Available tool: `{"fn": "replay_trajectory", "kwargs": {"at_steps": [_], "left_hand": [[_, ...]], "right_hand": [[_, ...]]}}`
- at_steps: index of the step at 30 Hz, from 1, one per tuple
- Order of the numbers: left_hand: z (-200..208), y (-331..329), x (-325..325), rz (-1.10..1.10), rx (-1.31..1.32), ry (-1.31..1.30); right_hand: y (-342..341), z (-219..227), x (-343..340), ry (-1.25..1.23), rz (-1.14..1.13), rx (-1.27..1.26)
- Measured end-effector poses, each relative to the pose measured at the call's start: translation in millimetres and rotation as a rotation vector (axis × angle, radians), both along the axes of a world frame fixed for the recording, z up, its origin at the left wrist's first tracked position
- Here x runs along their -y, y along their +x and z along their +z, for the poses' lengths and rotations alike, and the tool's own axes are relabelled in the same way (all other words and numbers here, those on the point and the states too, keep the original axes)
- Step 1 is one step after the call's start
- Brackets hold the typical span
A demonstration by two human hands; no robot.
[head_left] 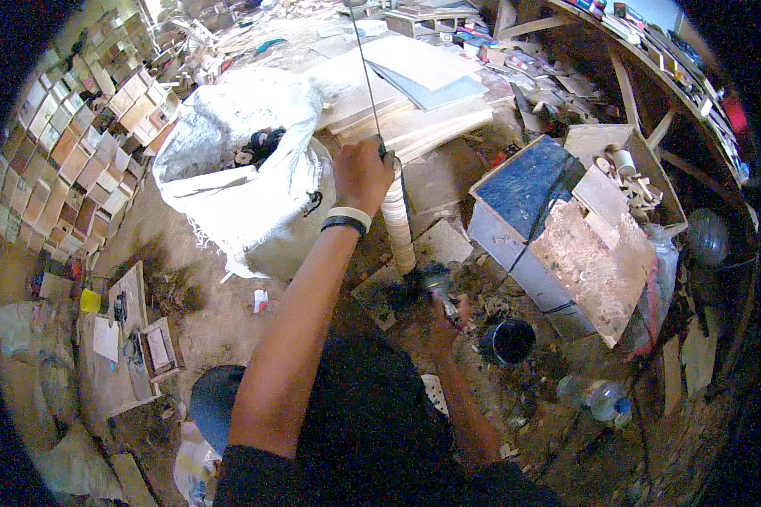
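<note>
My left hand (pixel 364 176), with two bands at its wrist, is closed round the top of a thin dark rod (pixel 366 72). Below that fist, a column of pale wooden discs (pixel 396 221) is stacked along the rod, slightly tilted. My right hand (pixel 450 319) is low, by the column's lower end. It grips what looks like a paintbrush (pixel 440 293), with a metallic band and a dark head close to the blackened bottom of the stack; whether they touch is unclear. Right of this hand stands a black pot (pixel 509 340), its contents too dark to make out.
A large white sack (pixel 254 160) stands at the left, near wooden blocks (pixel 68 169) stacked in rows. Boards (pixel 414 118) lie ahead. To the right are a box topped with a dusty board (pixel 592 253), a wooden crate (pixel 659 182) and a plastic bottle (pixel 604 399).
</note>
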State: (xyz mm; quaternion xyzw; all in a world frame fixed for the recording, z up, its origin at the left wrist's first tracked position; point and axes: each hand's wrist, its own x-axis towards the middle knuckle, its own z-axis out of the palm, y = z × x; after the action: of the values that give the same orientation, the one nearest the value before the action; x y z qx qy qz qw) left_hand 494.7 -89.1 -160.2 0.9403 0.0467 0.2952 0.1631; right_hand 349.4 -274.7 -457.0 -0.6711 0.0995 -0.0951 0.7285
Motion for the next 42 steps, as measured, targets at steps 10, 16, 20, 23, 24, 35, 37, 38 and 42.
{"fn": "replay_trajectory", "kwargs": {"at_steps": [10,16,20,23,24,35,37,38,42], "left_hand": [[-2,7,-1,0.015,0.030,0.049],[-4,12,-15,-0.053,-0.004,-0.011],[-4,10,-26,-0.081,0.034,0.063],[-2,5,-32,-0.092,-0.109,0.007],[-1,3,-33,-0.088,-0.102,0.016],[-1,-2,-28,-0.127,-0.072,0.029],[-6,-3,-29,-0.117,-0.037,0.027],[-7,-3,-30,-0.113,-0.015,0.025],[-9,-5,-31,-0.082,-0.078,-0.009]], "right_hand": [[8,-4,0,-0.028,0.110,-0.113],[0,3,3,-0.099,0.249,-0.117],[-8,8,8,-0.133,0.335,-0.067],[15,12,17,-0.069,0.190,-0.066],[24,13,19,-0.032,0.114,-0.062],[-14,18,-17,-0.123,0.344,-0.009],[-4,21,-16,-0.126,0.332,0.018],[4,23,-14,-0.117,0.302,0.023],[23,27,-3,-0.032,0.143,-0.005]]}}
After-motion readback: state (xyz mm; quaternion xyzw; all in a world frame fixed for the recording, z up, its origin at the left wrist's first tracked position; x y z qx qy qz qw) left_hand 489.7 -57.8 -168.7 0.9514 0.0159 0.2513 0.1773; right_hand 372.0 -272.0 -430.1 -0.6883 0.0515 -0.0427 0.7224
